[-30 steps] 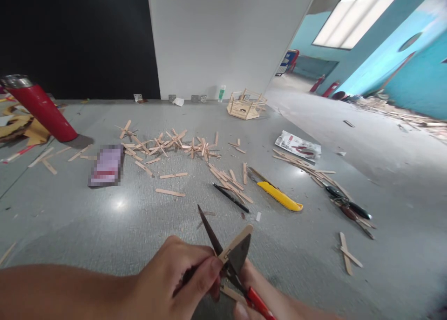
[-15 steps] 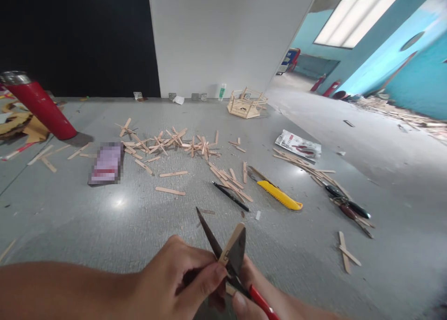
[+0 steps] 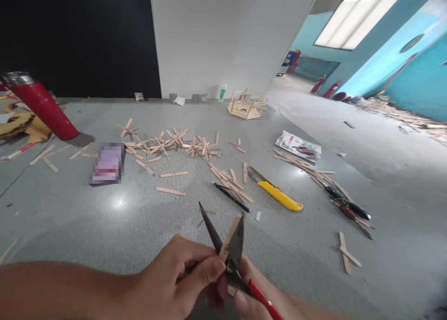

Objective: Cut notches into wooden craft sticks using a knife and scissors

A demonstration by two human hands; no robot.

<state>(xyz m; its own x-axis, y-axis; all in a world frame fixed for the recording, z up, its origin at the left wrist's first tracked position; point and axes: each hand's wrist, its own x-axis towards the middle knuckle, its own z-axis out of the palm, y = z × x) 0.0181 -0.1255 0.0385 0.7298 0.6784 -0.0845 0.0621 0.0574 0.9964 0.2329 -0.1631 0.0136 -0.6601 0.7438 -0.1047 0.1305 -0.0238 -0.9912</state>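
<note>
My left hand (image 3: 190,276) pinches a wooden craft stick (image 3: 230,236) between thumb and fingers, its far end pointing up and away from me. Small dark marks show on the stick near my thumb. In my right hand (image 3: 256,301) is a pair of scissors (image 3: 236,243) with red handles, its dark blades parted. The stick lies along the right-hand blade, between the two tips. Part of my right hand is out of the frame, and the scissors' pivot is partly covered by my fingers.
Loose craft sticks (image 3: 174,138) lie scattered ahead. Nearby are a black pen-like tool (image 3: 230,196), a yellow utility knife (image 3: 279,195) and dark-handled pliers (image 3: 347,203). A hexagonal stick frame (image 3: 246,108) stands at the back, a red flask (image 3: 44,108) at far left.
The scissors have turned and moved slightly forward against the stick. Their right-hand blade tip now reaches past the stick's rounded end. Both hands keep their holds.
</note>
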